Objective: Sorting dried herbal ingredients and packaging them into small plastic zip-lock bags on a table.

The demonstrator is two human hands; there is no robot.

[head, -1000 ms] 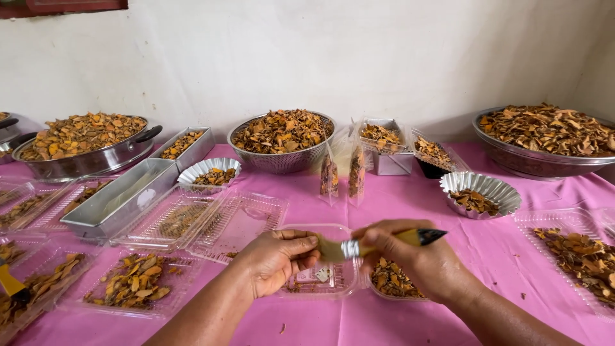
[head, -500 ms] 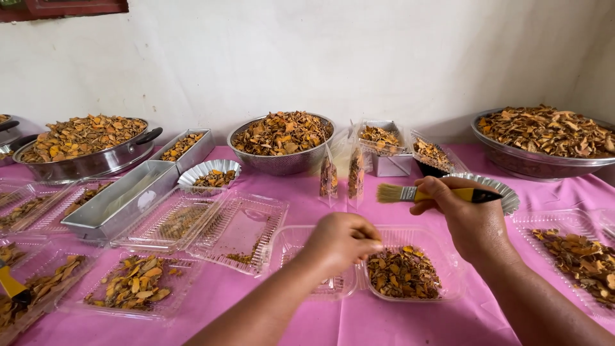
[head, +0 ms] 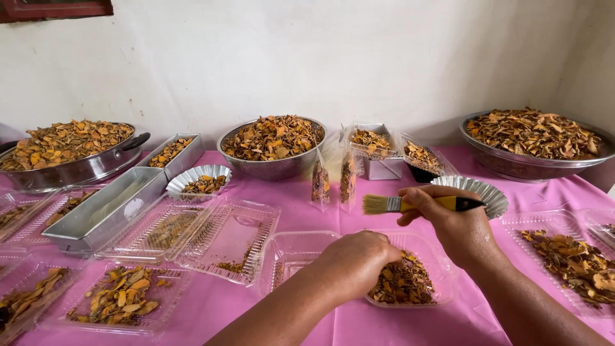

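My right hand (head: 451, 224) grips a yellow-handled paintbrush (head: 410, 204), bristles pointing left, held above a clear plastic hinged box (head: 442, 291). That box holds dried orange-brown slices (head: 403, 282) in its right half. My left hand (head: 355, 263) rests closed over the middle of the box, near its hinge; whether it pinches anything is hidden. Two slim clear pouches (head: 333, 182) of the same slices stand upright just behind.
A pink cloth (head: 295, 192) covers the table. Metal bowls (head: 272, 146), a large pan (head: 70, 154) and a basin (head: 535, 144) of dried slices line the back. Open plastic boxes (head: 192, 234), metal loaf tins (head: 106, 208) and fluted moulds (head: 477, 192) surround the hands.
My right hand has lifted the brush up and away from the box to the right. My left hand has shifted right, onto the box's middle.
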